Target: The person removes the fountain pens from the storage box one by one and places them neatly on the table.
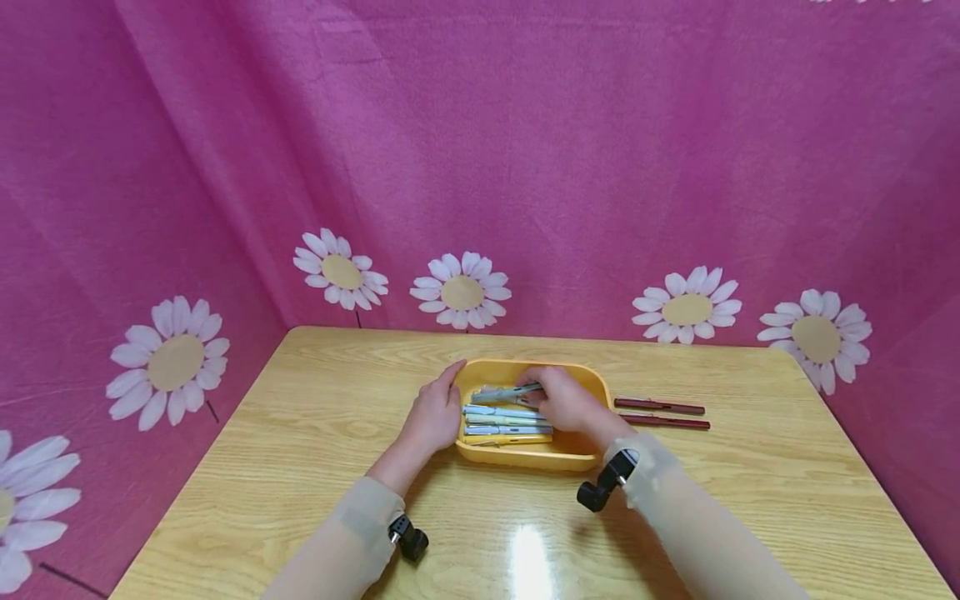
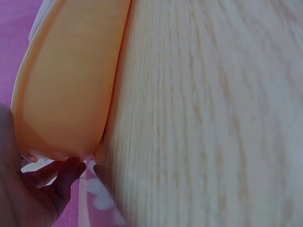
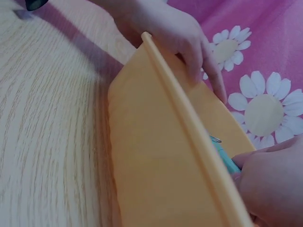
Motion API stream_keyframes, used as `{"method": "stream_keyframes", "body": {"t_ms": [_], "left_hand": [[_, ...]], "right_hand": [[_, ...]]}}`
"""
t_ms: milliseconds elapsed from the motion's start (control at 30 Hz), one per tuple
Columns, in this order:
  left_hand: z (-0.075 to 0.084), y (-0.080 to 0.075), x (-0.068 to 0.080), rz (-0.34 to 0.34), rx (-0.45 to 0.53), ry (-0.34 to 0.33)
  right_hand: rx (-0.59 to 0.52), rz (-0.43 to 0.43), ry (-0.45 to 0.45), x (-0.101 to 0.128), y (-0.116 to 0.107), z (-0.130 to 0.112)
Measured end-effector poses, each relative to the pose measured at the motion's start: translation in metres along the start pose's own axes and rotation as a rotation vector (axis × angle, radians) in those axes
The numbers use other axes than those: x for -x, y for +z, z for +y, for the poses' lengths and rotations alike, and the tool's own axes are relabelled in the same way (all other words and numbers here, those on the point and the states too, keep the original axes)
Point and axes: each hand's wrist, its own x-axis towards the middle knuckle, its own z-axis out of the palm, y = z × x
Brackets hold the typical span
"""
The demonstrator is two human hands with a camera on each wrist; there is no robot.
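Your left hand [image 1: 433, 414] rests flat against the yellow tray [image 1: 581, 372] at 9 o'clock. Your right hand [image 1: 564, 400] pinches a grey pen [image 1: 510, 391] inside the tray, mid-worktop [image 1: 315, 433].

- One yellow tray [image 1: 525, 455] sits on one wooden table [image 1: 315, 433].
- Two hands: the left [image 1: 433, 414] rests against the tray's left wall, the right [image 1: 567, 402] reaches inside it.
- About five pens [image 1: 504, 420] show in the tray (the right hand hides part of the pile, so the count is unsure): one grey, three light blue, one yellow.
- Two dark red pens [image 1: 660, 414] lie on the table right of the tray.
- Seven daisies [image 1: 461, 292] show on the pink cloth.
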Motion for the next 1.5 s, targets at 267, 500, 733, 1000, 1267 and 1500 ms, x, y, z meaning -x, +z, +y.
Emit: {"method": "stream_keyframes", "body": {"t_ms": [267,500,733,1000,1267,1500], "left_hand": [[0.002,0.002,0.001,-0.006,-0.001,-0.024],[0.003,0.002,0.002,0.002,-0.006,-0.020],[0.002,0.002,0.000,0.001,-0.004,-0.023],[0.002,0.002,0.001,0.001,-0.004,-0.017],[0.003,0.002,0.001,0.003,-0.016,-0.011],[0.003,0.001,0.002,0.008,-0.008,0.001]], "right_hand": [[-0.058,0.031,-0.003,0.010,-0.012,-0.002],[-0.073,0.063,-0.002,0.023,-0.027,-0.009],[-0.099,0.087,-0.012,0.035,-0.039,-0.008],[-0.112,0.143,-0.018,0.049,-0.052,-0.004],[-0.107,0.184,-0.028,0.064,-0.066,-0.003],[-0.106,0.183,-0.010,0.078,-0.077,0.000]]}}
